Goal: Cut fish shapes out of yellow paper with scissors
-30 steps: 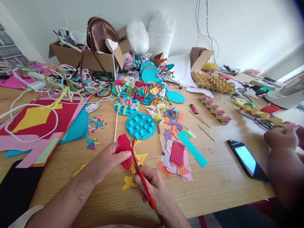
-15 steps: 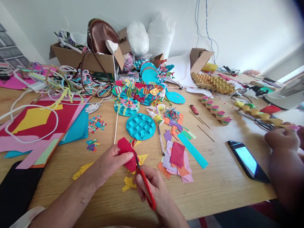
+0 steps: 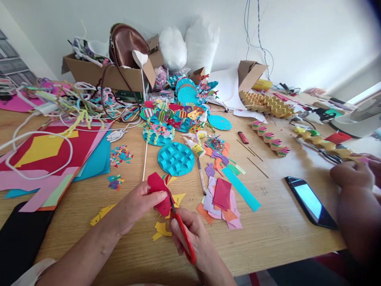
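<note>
Between the thumb and fingers of my left hand (image 3: 139, 204) is a piece of red paper (image 3: 156, 183). My right hand (image 3: 190, 232) is closed around the red-handled scissors (image 3: 187, 242), whose dark blades lie against the red paper's right edge. Yellow paper scraps (image 3: 161, 229) lie on the table beneath and around my hands. A yellow paper fish shape (image 3: 102, 214) rests left of them, partly covered by my left forearm. Just beyond my hands sits a round blue disc with curled paper scales (image 3: 176, 159).
Right of my hands lie stacked paper scraps (image 3: 222, 192), a blue strip (image 3: 241, 188), a pen (image 3: 201, 176) and glue bottles (image 3: 195, 147). A phone (image 3: 309, 202) lies near another person's hands (image 3: 354, 174). Coloured sheets (image 3: 86, 159) pile up at left, with a cardboard box (image 3: 89, 71) behind.
Almost nothing differs. My hands, the scissors and the red paper keep nearly the same place, and the other person's hands at the right have shifted slightly.
</note>
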A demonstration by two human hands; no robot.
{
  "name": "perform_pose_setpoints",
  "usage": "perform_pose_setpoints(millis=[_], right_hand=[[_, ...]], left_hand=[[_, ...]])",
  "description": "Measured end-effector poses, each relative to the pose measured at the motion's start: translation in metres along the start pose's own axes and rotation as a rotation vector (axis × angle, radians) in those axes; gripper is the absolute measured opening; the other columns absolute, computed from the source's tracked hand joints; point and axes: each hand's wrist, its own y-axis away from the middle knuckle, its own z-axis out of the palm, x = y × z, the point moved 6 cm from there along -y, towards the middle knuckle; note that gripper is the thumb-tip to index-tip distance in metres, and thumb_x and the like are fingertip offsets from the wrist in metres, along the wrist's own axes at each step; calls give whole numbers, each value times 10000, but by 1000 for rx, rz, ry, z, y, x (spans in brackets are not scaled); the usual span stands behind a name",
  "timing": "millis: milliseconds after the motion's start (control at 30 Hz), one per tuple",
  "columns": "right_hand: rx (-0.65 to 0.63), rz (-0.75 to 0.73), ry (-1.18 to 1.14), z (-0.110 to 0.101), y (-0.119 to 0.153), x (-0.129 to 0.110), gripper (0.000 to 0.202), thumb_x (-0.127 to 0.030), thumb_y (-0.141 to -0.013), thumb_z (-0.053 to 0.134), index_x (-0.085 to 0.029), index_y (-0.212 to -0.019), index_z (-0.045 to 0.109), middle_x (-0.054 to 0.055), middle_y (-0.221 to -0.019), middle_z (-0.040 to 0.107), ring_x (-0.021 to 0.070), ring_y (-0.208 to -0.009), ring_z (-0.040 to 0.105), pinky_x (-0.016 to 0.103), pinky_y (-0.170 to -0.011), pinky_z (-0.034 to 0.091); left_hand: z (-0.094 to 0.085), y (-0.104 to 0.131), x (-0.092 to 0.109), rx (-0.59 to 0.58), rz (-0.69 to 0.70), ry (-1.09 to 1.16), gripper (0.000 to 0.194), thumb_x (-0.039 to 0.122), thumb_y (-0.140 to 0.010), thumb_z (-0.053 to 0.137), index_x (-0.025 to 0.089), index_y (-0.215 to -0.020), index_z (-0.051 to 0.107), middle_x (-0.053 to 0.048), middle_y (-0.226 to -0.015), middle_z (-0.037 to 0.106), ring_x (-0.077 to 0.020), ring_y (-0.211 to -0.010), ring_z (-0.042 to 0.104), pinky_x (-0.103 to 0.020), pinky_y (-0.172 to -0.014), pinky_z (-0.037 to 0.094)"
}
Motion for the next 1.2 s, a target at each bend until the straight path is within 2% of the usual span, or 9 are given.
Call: perform_pose_setpoints(millis=[533,767,1200], right_hand=[[24,-11,-43,0,0,2,568,-738,-740,512,-206,-573,406,-86,-390,384,42,-314,277,173,-329,227],[25,-5,-55,1,-2,4,567,-742,-733,516,-205,-584,414,-90,-386,380,42,-310,277,171,-328,225],[43,-51,-59,-1,-1,3,571,-749,-732,513,-204,-593,418,-73,-414,410,59,-342,319,183,-362,258]], left_hand=[[5,-2,-8,-37,42,-3,193,337,-733,594,179,-625,619,25,-606,635,-135,-637,499,-247,-662,400],[3,-1,1,63,78,-65,225,372,-712,596,186,-588,566,37,-563,562,-131,-585,467,-246,-590,393],[11,0,-1,55,77,-86,228,389,-697,571,189,-592,543,42,-564,526,-122,-572,436,-239,-571,368]])
